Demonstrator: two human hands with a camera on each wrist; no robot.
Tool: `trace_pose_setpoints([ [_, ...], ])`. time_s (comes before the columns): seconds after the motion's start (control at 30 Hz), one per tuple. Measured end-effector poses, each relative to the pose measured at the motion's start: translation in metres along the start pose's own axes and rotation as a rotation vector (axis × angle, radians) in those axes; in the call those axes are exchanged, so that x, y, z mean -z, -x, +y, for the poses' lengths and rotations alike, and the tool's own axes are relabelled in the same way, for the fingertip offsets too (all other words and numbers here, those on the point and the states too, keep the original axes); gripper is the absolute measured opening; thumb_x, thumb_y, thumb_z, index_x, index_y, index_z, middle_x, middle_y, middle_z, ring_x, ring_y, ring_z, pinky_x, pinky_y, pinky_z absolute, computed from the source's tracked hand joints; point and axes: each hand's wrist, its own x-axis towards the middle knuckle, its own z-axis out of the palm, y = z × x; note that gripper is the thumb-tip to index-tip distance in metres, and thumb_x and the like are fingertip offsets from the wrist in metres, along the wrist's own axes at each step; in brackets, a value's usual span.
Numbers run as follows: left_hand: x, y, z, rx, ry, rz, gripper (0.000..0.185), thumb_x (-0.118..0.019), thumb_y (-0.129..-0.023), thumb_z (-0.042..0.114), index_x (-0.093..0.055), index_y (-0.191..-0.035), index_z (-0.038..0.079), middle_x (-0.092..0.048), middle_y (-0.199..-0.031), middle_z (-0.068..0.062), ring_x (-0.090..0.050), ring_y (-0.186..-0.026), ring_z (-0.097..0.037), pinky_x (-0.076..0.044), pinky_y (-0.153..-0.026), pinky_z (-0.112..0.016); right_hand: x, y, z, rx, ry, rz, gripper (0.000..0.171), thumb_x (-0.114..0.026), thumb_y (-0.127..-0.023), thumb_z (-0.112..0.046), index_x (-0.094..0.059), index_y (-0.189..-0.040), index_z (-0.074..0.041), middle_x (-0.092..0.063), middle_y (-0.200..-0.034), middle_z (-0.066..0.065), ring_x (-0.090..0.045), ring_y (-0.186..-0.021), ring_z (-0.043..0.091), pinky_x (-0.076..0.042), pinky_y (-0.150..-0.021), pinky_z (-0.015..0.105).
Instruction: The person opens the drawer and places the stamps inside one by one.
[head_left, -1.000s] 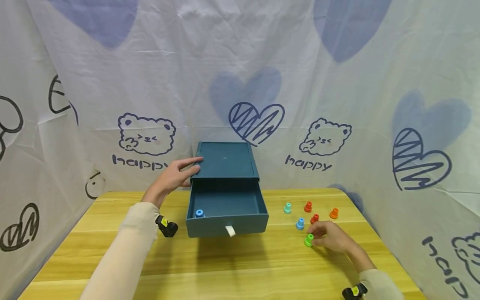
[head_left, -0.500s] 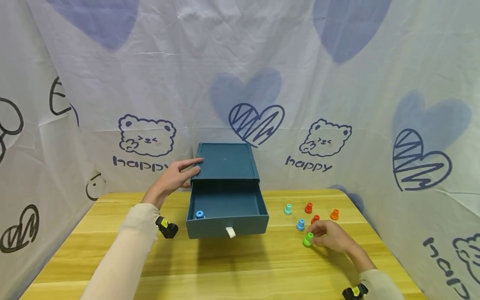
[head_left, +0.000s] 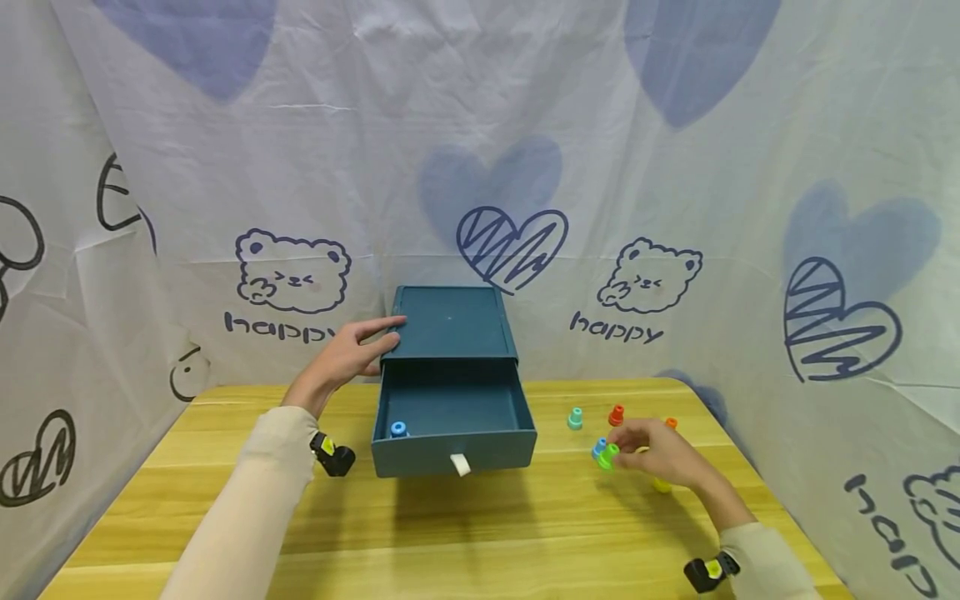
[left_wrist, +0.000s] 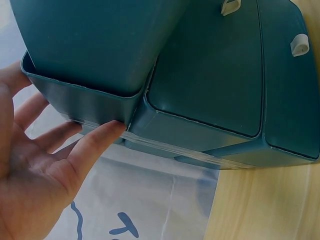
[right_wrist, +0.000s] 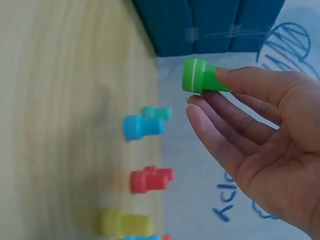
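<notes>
A dark teal drawer cabinet stands at the table's middle, its top drawer pulled out. A small blue peg is in the drawer's front left corner. My left hand rests against the cabinet's left side, index finger and thumb at the top edge; in the left wrist view, the thumb touches the side with fingers extended. My right hand pinches a small green peg with a wide round base by its narrow end. In the right wrist view, the green peg is raised off the table.
Right of the cabinet stand a mint peg, a red one, a blue one and an orange one. A yellow peg shows under my right hand. A printed cloth hangs behind the table.
My right hand has lifted the green peg and moved it slightly up and left in the head view, uncovering a yellow peg and covering a red one. My left hand keeps its place.
</notes>
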Motion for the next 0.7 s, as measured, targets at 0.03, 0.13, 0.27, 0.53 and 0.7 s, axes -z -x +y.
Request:
trace_pose_setpoints([
  [0.03, 0.0, 0.0, 0.0, -0.001, 0.0, -0.001, 0.058, -0.054, -0.107, 0.042, -0.043, -0.159, 0.018, -0.022, -0.171, -0.02, -0.039, -0.149, -0.048, -0.047, -0.11, -0.063, 0.002, -0.001, -0.004, 0.013, 0.003, 0.002, 0.017, -0.076, -0.091, -0.007, -0.072, -0.107, -0.004, -0.074, -0.101, 0.006, -0.066, -0.092, 0.01, -0.058, -0.078, 0.021],
  [0.13, 0.0, 0.0, 0.001, -0.002, 0.001, -0.002, 0.058, -0.054, -0.107, 0.042, -0.042, -0.159, 0.017, -0.022, -0.171, -0.02, -0.038, -0.149, -0.048, -0.047, -0.11, -0.063, 0.007, -0.003, -0.016, 0.053, 0.011, 0.011, 0.015, -0.076, -0.091, -0.008, -0.073, -0.106, -0.005, -0.074, -0.1, 0.006, -0.067, -0.091, 0.008, -0.059, -0.079, 0.022],
  [0.27, 0.0, 0.0, 0.001, -0.001, 0.0, -0.003, 0.058, -0.054, -0.107, 0.041, -0.042, -0.159, 0.017, -0.021, -0.171, -0.02, -0.037, -0.15, -0.048, -0.047, -0.11, -0.064, 0.012, -0.005, -0.032, 0.07, 0.012, 0.019, 0.015, -0.076, -0.093, -0.012, -0.074, -0.108, -0.01, -0.074, -0.103, 0.005, -0.068, -0.093, 0.008, -0.059, -0.082, 0.022],
  [0.53, 0.0, 0.0, 0.001, -0.002, 0.001, -0.005, 0.058, -0.053, -0.108, 0.042, -0.042, -0.159, 0.018, -0.022, -0.171, -0.019, -0.037, -0.15, -0.048, -0.047, -0.11, -0.063, 0.026, -0.011, -0.076, 0.075, -0.053, 0.009, 0.019, -0.076, -0.094, -0.016, -0.073, -0.112, -0.01, -0.075, -0.108, 0.008, -0.07, -0.096, 0.012, -0.06, -0.081, 0.023],
  [0.7, 0.0, 0.0, 0.0, -0.003, 0.01, -0.01, 0.058, -0.053, -0.108, 0.042, -0.042, -0.159, 0.017, -0.022, -0.172, -0.019, -0.036, -0.151, -0.048, -0.047, -0.11, -0.064, 0.035, -0.017, -0.098, 0.125, -0.082, -0.022, 0.02, -0.076, -0.094, -0.014, -0.072, -0.113, -0.009, -0.076, -0.108, 0.01, -0.072, -0.097, 0.014, -0.06, -0.084, 0.022],
])
